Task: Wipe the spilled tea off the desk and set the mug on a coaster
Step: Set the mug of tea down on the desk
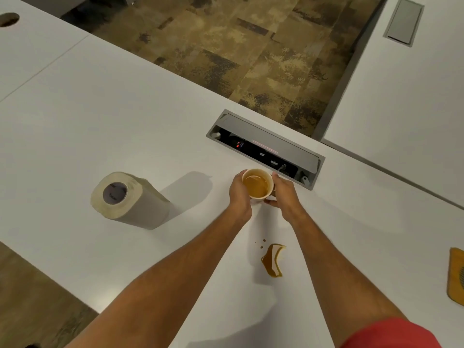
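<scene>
A pale cup-like mug (257, 184) with brown tea in it stands on the white desk (125, 136), just in front of the cable box. My left hand (239, 194) wraps its left side and my right hand (282, 194) its right side. A small brown tea puddle (272, 262) with a few droplets lies on the desk nearer to me, between my forearms. A yellow-brown coaster (455, 275) shows partly at the right frame edge. A paper towel roll (125, 198) lies on its side to the left.
An open grey cable box (266, 146) with sockets is set into the desk right behind the mug. A second white desk (401, 96) adjoins on the right. Patterned carpet (226, 46) lies beyond the desk's far edge.
</scene>
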